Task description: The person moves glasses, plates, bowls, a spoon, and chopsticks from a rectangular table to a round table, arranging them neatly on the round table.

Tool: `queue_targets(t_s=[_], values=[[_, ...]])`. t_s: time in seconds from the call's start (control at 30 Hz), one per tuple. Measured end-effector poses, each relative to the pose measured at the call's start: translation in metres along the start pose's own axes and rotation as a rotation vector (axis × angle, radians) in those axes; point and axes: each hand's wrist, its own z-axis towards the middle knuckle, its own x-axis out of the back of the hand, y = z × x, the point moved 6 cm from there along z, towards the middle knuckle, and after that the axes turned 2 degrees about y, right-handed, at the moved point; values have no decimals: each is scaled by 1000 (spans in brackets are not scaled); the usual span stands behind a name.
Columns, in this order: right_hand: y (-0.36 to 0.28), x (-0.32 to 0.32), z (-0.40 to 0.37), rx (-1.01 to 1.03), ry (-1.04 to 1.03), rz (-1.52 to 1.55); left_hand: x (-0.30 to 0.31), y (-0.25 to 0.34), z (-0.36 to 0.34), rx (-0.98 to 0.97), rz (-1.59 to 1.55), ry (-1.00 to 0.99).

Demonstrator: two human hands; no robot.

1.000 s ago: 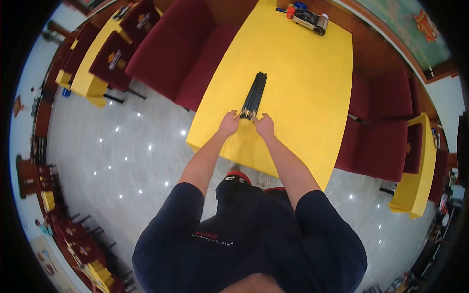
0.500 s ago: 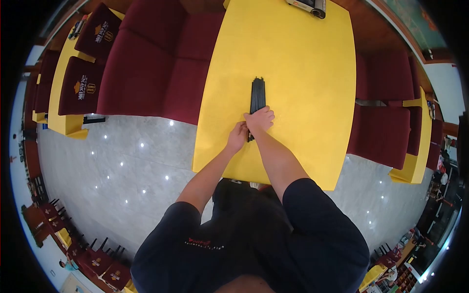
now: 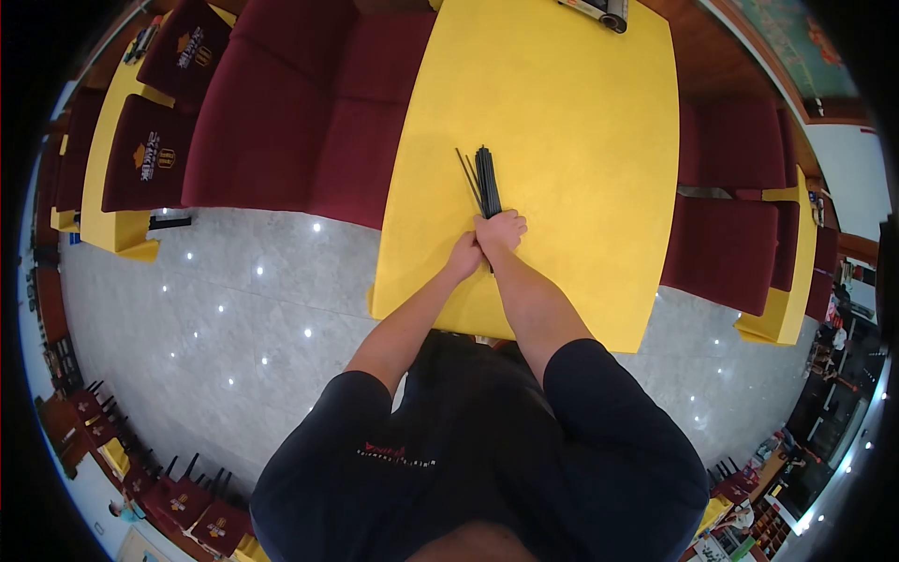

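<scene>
A bundle of black chopsticks (image 3: pixel 486 178) stands out beyond my hands, over the near half of the yellow table. My right hand (image 3: pixel 503 230) is closed around the bundle, fingers wrapped over it. Close against it on the left, my left hand (image 3: pixel 466 253) is pinched at the lower part of the chopsticks; its fingertips are partly hidden. Two thin chopsticks (image 3: pixel 467 174) splay out to the left of the bundle, their lower ends running in toward both hands.
The yellow table (image 3: pixel 562 122) stretches away ahead, with a portable gas stove (image 3: pixel 599 11) at its far right edge. A dark red sofa seat (image 3: pixel 361 159) flanks it on the left, and dark red chairs (image 3: pixel 721 248) on the right. Grey floor (image 3: pixel 272 300) lies lower left.
Two chopsticks have separated from the bundle and now lean left. My left hand has shifted slightly right, closer to my right hand. The bundle's top has tilted slightly left.
</scene>
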Motion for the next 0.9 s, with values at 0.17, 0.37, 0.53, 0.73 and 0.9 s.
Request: queue_targets(t_s=[0.17, 0.37, 0.53, 0.73, 0.9], values=[[10, -6, 0, 68, -16, 11, -3, 0, -9, -65, -17, -5], [11, -20, -3, 53, -149, 61, -6, -9, -20, 214, -406, -100], [8, -14, -14, 179, 48, -87, -4, -26, -23, 276, -451, -129], [17, -21, -16, 146, -245, -113, 6, -27, -39, 319, -431, -214], [16, -16, -38, 241, -51, -113, 10, -42, -42, 391, -455, -206]])
